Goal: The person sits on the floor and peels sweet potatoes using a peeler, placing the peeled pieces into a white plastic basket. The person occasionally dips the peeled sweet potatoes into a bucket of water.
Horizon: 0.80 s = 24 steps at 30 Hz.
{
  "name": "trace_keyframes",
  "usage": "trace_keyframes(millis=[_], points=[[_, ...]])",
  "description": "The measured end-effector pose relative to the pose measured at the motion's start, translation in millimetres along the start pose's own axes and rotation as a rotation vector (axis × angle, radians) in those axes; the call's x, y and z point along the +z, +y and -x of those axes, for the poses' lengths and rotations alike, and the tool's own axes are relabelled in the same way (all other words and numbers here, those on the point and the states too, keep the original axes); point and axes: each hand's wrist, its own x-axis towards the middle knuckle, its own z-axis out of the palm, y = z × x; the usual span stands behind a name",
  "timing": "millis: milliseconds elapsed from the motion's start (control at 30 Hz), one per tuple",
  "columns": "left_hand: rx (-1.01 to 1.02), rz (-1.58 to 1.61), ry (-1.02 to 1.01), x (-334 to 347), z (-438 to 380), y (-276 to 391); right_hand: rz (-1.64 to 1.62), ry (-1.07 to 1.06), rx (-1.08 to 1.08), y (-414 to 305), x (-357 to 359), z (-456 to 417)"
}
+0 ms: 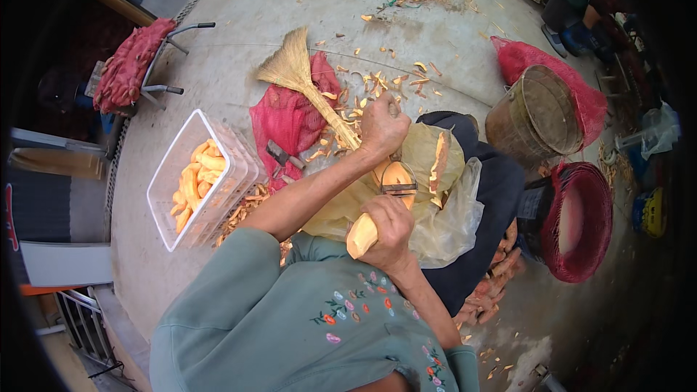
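Observation:
My left hand (385,125) is a closed fist above a loop-framed peeler (398,189), whose handle is mostly hidden by the hand. The metal blade lies across an orange-fleshed sweet potato (397,174). Nearer my body, my right hand (387,228) grips this long root, and its pale peeled end sticks out towards my shirt. A strip of peel (438,163) hangs or lies just right of the blade. Under both hands, yellowish and clear plastic sheeting (446,228) covers my lap.
At left stands a white plastic crate (158,185) of peeled roots. A straw broom (297,65) and cleaver-like tool (279,153) lie on red mesh. Unpeeled roots (487,294), a metal bucket (503,125) and a mesh-draped bucket (591,223) are at right. Another person (572,5) is at top right.

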Motion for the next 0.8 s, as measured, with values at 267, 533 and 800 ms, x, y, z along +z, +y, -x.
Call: trace_keyframes(millis=[267,533,800], points=[[-0.202,-0.049,0.385,-53,-96,-60,-0.065,-0.008,0.03,0,-5,5],[-0.128,0.416,0.216,-17,2,-31,-0.197,0.093,0.183,3,-23,1],[0.06,0.114,0.291,-18,0,-17,-0.235,0.148,0.301,5,-18,1]])
